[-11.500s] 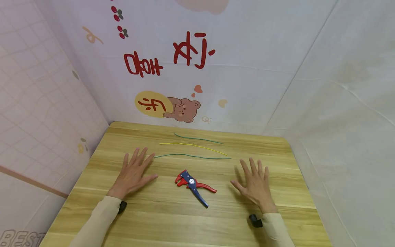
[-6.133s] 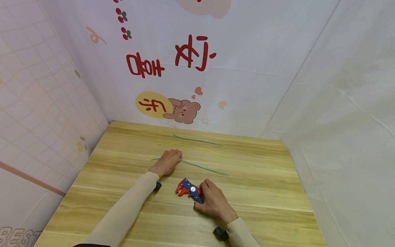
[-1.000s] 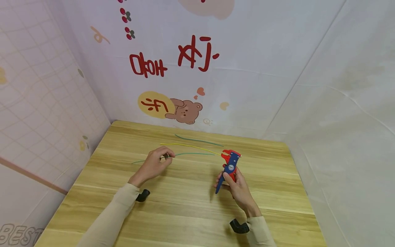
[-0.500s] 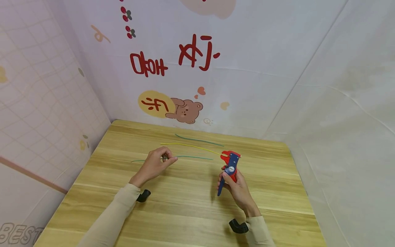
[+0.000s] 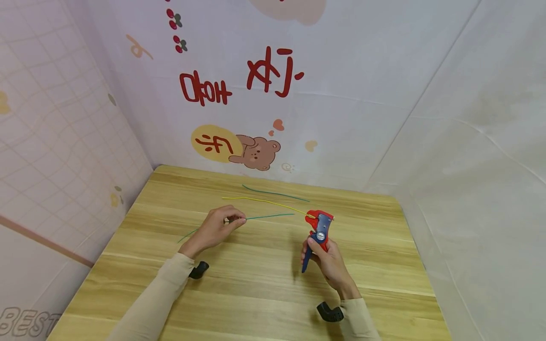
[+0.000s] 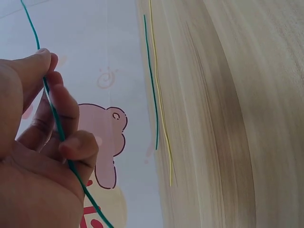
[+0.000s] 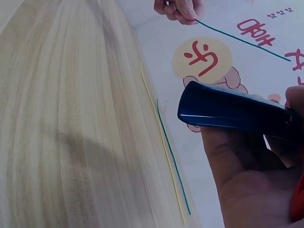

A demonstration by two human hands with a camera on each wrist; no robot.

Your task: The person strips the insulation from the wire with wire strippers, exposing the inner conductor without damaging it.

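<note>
My left hand (image 5: 212,232) pinches a green wire (image 5: 270,216) between thumb and fingertips. One end points right toward the tool, and the other trails past the wrist. In the left wrist view, this green wire (image 6: 59,123) runs across the curled fingers. My right hand (image 5: 333,264) grips the handles of a red-and-blue wire stripper (image 5: 321,225), raised over the table with its red head up and its mouth facing left. The held wire's tip is a short way left of that mouth, apart from it. In the right wrist view, a blue handle (image 7: 232,110) hides part of the hand.
A yellow wire (image 5: 264,201) and a second green wire (image 5: 275,192) lie toward the back of the wooden table (image 5: 247,293). The yellow wire's right end passes behind or beside the stripper head in the head view. Printed white walls (image 5: 341,118) enclose the table.
Since the oldest frame, both hands have left the tabletop, the left taking a green wire, the right the wire stripper. Over the last second, the green wire's left tail swung downward; the stripper shifted slightly.
</note>
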